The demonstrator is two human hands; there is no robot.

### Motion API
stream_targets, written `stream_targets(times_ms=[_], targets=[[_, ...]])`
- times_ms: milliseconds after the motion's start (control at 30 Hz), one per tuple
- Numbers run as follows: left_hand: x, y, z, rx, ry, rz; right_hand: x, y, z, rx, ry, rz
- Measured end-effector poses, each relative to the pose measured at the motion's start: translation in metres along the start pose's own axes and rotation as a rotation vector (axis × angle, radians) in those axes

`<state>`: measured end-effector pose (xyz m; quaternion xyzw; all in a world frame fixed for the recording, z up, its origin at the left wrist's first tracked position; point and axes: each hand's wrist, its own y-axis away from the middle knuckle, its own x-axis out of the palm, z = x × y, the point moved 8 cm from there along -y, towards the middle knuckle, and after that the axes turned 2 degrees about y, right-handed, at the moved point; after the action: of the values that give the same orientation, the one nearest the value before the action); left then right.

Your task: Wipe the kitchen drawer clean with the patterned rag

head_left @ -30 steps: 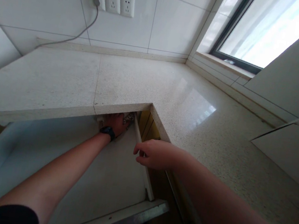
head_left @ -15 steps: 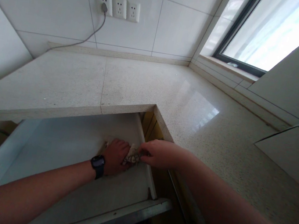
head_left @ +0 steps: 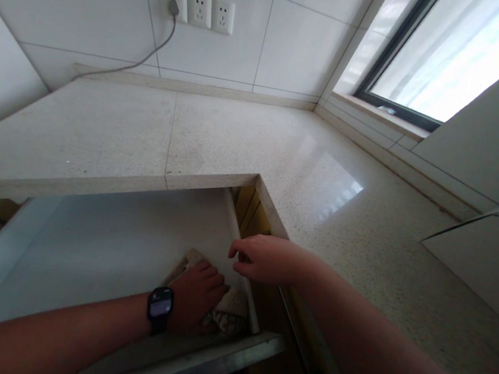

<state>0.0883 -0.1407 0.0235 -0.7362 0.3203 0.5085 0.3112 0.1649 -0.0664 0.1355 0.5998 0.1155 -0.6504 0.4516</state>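
A pulled-out drawer with a pale bottom lies below the countertop. Inside it, near the front right corner, my left hand presses a crumpled beige cloth with a patterned part against the drawer bottom. The fingers curl over the cloth, which sticks out on both sides of the hand. A dark smartwatch sits on that wrist. My right hand hovers at the drawer's right side wall, its fingers loosely bent and apart, with nothing between them.
A speckled stone countertop runs around the corner behind and right of the drawer. On the tiled wall are sockets, one with a plugged-in grey cord. A window is at the upper right. The drawer's front panel stands nearest me.
My left hand has slid the cloth toward the drawer's front. My right hand, earlier by the cloth's edge, stays almost in place, now apart from it.
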Motion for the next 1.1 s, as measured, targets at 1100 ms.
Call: stream_targets(times_ms=[1100], targets=[[-0.065,-0.078,0.25,-0.943,-0.083,-0.517,0.001,0.0,-0.001,0.026,-0.03,0.046]])
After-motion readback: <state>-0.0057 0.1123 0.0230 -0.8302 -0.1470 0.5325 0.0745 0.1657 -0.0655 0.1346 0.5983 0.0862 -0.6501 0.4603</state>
